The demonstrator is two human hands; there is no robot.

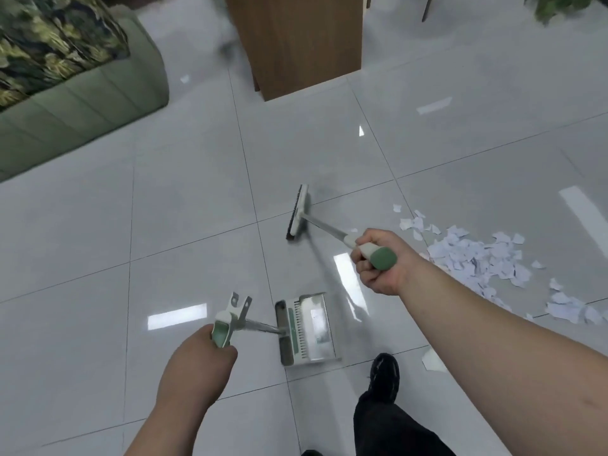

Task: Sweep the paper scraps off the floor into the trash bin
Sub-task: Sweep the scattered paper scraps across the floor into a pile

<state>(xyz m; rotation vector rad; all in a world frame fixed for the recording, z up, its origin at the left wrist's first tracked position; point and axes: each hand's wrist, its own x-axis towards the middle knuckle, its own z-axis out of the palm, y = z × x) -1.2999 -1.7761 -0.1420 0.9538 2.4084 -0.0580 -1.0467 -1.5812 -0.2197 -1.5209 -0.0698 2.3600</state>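
My right hand (pixel 381 261) grips the green-capped handle of a broom whose white and black head (pixel 298 212) sits over the tiles left of the hand. My left hand (pixel 205 352) holds the green handle of a long-handled dustpan (pixel 306 329), which rests low over the floor in front of me with its opening facing right. A pile of white paper scraps (pixel 477 258) lies on the floor to the right, beyond my right forearm. One loose scrap (pixel 432 360) lies nearer, by my arm. No trash bin is in view.
A green sofa (pixel 82 97) with a patterned cushion fills the far left. A wooden cabinet (pixel 296 44) stands at the top centre. My dark shoe and trouser leg (pixel 385 376) are at the bottom. The grey tiles (pixel 164 209) are glossy with bright light reflections.
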